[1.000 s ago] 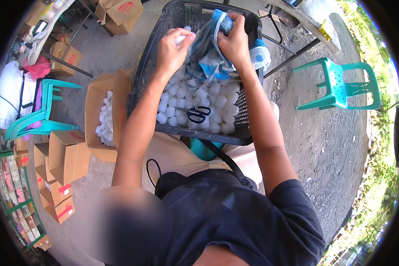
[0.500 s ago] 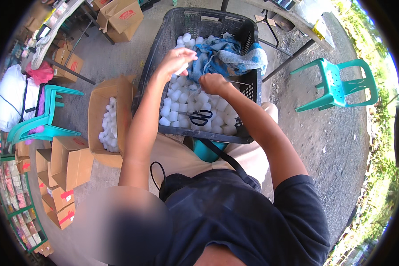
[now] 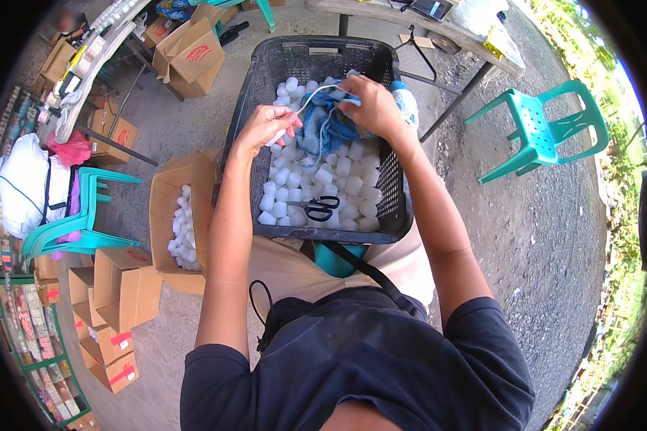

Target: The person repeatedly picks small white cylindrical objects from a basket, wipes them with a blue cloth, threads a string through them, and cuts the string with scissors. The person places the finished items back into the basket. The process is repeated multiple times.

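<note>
A white cord [image 3: 310,98] runs in a curve between my hands, above a black plastic crate [image 3: 402,205]. My left hand [image 3: 267,128] is closed on the cord's left part, with a small white piece partly showing at its fingers. At the other end my right hand [image 3: 372,106] pinches the cord, fingers bent over a blue-and-white cloth [image 3: 338,129]. More cord lies loose on that cloth. Many small white cylindrical pieces [image 3: 295,179] fill the crate, and dark-handled scissors [image 3: 320,208] rest on them at the near side.
Left of the crate stands an open cardboard box [image 3: 167,237] holding more white pieces. Stacked green plastic chairs [image 3: 86,215] and several cartons [image 3: 122,287] are further left. A table [image 3: 410,21] stands beyond the crate, and a green chair [image 3: 543,133] is at right.
My right hand has moved up and away over the cloth, so the cord now spans between both hands. The left hand has lowered toward the crate's left side. The view has shifted slightly.
</note>
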The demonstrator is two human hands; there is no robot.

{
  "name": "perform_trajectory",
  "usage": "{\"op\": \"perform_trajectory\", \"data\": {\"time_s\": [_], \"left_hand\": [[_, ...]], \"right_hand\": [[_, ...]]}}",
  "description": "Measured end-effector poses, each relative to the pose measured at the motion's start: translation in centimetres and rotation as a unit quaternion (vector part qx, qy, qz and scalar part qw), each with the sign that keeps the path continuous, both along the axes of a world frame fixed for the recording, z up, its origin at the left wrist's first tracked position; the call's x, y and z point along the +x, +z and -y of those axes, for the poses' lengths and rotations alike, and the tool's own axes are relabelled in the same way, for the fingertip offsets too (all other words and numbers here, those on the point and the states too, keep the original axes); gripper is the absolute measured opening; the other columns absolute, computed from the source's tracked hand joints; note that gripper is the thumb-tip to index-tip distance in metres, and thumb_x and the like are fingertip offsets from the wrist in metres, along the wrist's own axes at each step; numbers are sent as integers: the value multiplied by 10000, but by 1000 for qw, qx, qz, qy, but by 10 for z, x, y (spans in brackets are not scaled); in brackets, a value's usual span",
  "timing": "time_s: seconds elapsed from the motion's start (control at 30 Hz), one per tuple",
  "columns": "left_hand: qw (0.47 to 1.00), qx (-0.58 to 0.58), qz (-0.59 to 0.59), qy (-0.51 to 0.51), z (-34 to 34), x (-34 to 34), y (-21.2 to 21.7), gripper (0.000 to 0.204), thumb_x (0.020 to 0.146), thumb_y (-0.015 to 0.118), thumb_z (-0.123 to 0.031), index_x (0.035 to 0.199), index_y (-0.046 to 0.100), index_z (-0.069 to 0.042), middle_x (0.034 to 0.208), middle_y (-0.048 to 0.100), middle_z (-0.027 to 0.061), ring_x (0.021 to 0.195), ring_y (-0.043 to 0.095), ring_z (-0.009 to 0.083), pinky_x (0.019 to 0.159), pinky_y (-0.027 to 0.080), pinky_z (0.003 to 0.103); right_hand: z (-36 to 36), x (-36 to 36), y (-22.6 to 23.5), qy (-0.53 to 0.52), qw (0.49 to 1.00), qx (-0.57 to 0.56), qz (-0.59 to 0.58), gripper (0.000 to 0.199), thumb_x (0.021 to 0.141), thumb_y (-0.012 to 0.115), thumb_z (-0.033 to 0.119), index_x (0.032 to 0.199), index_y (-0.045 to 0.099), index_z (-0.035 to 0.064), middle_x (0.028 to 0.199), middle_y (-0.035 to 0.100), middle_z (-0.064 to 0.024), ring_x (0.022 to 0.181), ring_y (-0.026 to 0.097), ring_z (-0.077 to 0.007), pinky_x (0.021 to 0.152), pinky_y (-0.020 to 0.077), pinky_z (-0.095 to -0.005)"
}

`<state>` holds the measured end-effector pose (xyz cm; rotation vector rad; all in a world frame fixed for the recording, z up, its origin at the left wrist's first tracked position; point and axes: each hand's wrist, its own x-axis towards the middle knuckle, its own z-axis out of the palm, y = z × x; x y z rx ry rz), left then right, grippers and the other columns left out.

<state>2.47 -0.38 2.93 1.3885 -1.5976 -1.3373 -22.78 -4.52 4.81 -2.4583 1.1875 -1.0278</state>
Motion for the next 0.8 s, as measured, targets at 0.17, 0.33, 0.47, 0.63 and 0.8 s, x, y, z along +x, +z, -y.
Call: {"op": "perform_trajectory", "data": {"time_s": [0.17, 0.33, 0.47, 0.63, 0.8], "left_hand": [[999, 6, -5, -35, -4, -3, 0, 299, 944, 562, -282, 886, 696, -21, 700, 651, 43, 576, 573, 81, 486, 449, 246], [999, 5, -17, -40, -7, -7, 7, 359, 969, 527, -302, 810, 666, -12, 667, 633, 44, 595, 590, 100, 494, 448, 250], [998, -20, 6, -61, -5, -3, 1, 394, 978, 518, -335, 754, 633, -32, 666, 619, 44, 571, 569, 101, 516, 443, 243], [997, -27, -34, -59, -5, -9, 2, 444, 976, 513, -377, 737, 631, -23, 641, 611, 42, 589, 582, 103, 507, 447, 249], [997, -7, -69, -32, -6, -9, 5, 472, 964, 507, -446, 722, 597, -51, 645, 584, 39, 565, 549, 99, 523, 433, 235]], "right_hand": [[-25, 44, -8, 129, 981, 72, 125, 539, 721, 737, 107, 1235, 572, 110, 1070, 631, -164, 985, 621, -331, 847, 497, -414], [-30, 40, -3, 112, 989, 81, 46, 599, 689, 753, 122, 1257, 579, 200, 1064, 629, -129, 1027, 600, -304, 875, 471, -411], [-38, 42, 14, 52, 985, -94, 132, 479, 702, 743, 139, 1168, 643, 197, 1050, 635, -41, 1062, 573, -268, 876, 469, -411], [-33, 43, -4, 79, 991, -69, 83, 196, 727, 690, 60, 919, 681, 103, 889, 608, -82, 860, 620, -297, 736, 504, -396], [-32, 42, -8, 75, 984, 40, 156, 57, 757, 638, 34, 810, 632, 52, 823, 578, -112, 741, 616, -343, 654, 505, -416]]}}
